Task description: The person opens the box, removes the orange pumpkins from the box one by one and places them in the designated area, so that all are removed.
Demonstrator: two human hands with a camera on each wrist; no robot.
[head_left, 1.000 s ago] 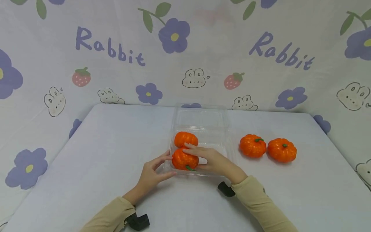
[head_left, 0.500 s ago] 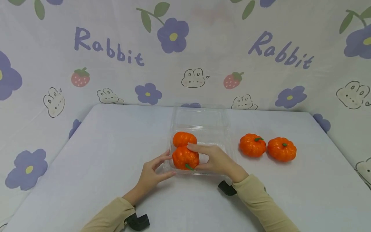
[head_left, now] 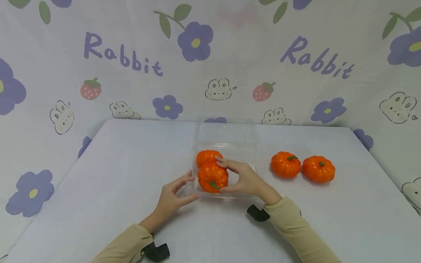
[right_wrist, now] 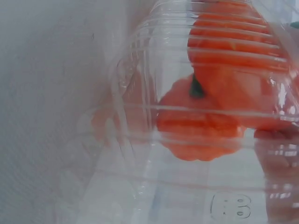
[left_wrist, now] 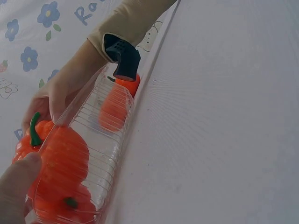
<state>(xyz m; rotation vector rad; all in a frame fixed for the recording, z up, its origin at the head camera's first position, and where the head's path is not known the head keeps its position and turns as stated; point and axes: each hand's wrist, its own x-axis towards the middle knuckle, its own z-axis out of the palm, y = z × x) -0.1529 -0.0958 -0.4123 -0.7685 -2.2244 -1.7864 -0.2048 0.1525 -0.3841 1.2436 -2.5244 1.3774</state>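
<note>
My right hand (head_left: 245, 179) reaches into the clear box (head_left: 227, 146), fingers and thumb clasped around the near pumpkin (head_left: 212, 177), tilted against the far pumpkin (head_left: 205, 157). My left hand (head_left: 172, 195) braces the box's left wall, fingers relaxed. The ribbed plastic blurs both wrist views.

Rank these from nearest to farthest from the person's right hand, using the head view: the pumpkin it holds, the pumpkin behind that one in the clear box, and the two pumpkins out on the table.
1. Held pumpkin, gripped by the right hand in the clear box.
2. Back pumpkin, just behind it in the box.
3. Near table pumpkin, right of the box.
4. Far table pumpkin, farthest right.
</note>
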